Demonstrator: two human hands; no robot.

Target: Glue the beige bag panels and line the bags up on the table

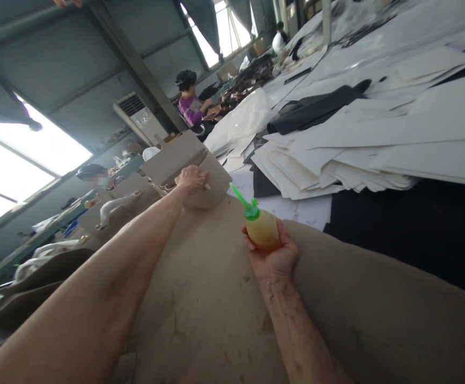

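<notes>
Glue bottle in right grip

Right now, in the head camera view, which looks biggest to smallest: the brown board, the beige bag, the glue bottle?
1. brown board, though nearest the camera
2. beige bag
3. glue bottle
</notes>
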